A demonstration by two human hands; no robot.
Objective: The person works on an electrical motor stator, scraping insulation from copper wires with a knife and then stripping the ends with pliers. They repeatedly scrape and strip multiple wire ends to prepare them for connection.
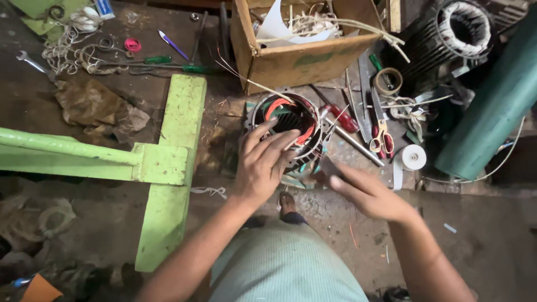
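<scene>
A round metal motor stator (291, 120) with red and copper windings inside sits on the workbench, just in front of a cardboard box (296, 59). My left hand (263, 162) lies flat on its near rim, fingers spread toward the windings. My right hand (369, 193) is just right of the stator, fingers pointing left at a small dark strip (329, 166) by the stator's lower right edge. Whether the right hand grips that strip is not clear.
Red-handled scissors (383, 137), a red screwdriver (341, 117), a white tape roll (414, 156) and a brown tape ring (387, 81) lie right of the stator. A green metal frame (168, 162) stands left. A second finned stator (458, 33) and green cylinder (492, 100) sit far right.
</scene>
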